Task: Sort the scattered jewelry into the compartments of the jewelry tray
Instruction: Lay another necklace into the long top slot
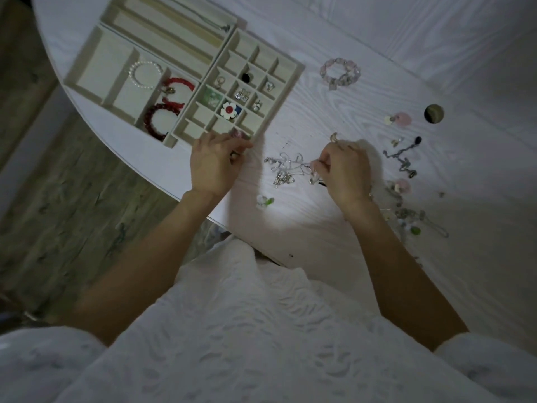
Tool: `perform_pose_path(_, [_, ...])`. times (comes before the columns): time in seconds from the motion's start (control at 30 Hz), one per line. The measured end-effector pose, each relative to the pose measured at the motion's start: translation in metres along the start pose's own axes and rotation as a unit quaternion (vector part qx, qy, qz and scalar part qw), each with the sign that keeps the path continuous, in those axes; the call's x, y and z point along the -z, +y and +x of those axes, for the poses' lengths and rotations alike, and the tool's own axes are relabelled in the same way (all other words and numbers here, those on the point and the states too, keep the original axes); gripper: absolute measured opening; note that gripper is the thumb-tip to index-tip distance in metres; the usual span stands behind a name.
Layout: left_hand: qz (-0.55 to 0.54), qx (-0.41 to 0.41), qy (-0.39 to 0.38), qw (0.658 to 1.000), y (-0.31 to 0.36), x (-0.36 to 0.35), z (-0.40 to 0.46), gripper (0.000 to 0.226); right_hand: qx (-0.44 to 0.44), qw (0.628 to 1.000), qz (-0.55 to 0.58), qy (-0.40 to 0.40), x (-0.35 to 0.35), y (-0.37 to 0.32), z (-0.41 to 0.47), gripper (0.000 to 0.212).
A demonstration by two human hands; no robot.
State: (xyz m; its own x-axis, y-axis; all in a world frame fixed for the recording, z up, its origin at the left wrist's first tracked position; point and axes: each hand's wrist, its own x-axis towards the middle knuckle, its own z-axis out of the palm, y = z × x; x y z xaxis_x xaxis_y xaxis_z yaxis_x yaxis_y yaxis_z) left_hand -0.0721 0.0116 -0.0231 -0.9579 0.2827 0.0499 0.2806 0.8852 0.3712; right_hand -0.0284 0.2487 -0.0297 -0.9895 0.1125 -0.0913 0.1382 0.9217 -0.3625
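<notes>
**Silver chains under the right hand, tray at ten o'clock**

Silver tangle of chains lies on the white table, touching the right hand at its nine o'clock side; that hand's curled fingers pinch a strand of it. The left hand rests at the near corner of the jewelry tray, fingers loosely bent; whether they hold anything, I cannot tell. Within the tray's small cells sit a flower brooch, rings and clips; larger cells at nine o'clock hold a pearl bracelet and red bead bracelets. A pink bracelet lies at twelve o'clock from the right hand, and more scattered pieces crowd its three o'clock side.
</notes>
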Motion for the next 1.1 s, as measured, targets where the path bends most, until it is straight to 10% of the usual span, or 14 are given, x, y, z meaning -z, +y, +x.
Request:
perform_pose_path(0.3, [-0.006,-0.027,-0.002,1.000,-0.004,-0.001,0.000,0.017,-0.043,0.985,0.168,0.009,0.013,-0.013,0.005,0.014])
perform_pose_path(0.53, [0.004,-0.058,0.018,0.998,0.002,-0.003,-0.001,0.023,-0.102,0.891,0.440,-0.049,0.061,-0.038,0.005,0.011])
perform_pose_path(0.77, [-0.372,-0.104,-0.206,0.899,0.075,0.016,0.029,0.034,-0.110,0.854,0.508,-0.024,0.096,-0.051,0.004,0.011])
perform_pose_path(1.1, [-0.491,0.007,-0.175,0.853,0.070,0.012,0.035,0.010,-0.202,0.852,0.477,0.081,0.071,-0.009,-0.011,0.008])
